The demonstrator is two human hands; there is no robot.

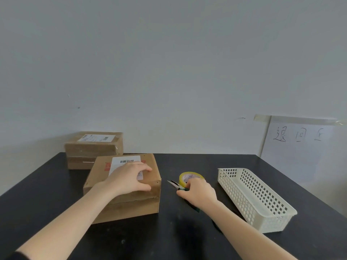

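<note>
A brown cardboard box (131, 207) with a white shipping label lies on the black table (56, 184). My left hand (129, 178) rests on its top, fingers curled over the label and the thumb against the near side. Right of the box, my right hand (200, 192) grips the dark handles of a pair of scissors (173, 184), whose blades point left toward the box. A roll of yellowish tape (189, 176) lies just behind that hand.
A second taped cardboard box (90, 149) with a label stands at the table's back left, against the wall. A white perforated plastic basket (262, 201) sits at the right. A paper sign (298, 145) with handwritten characters is taped to the wall behind it.
</note>
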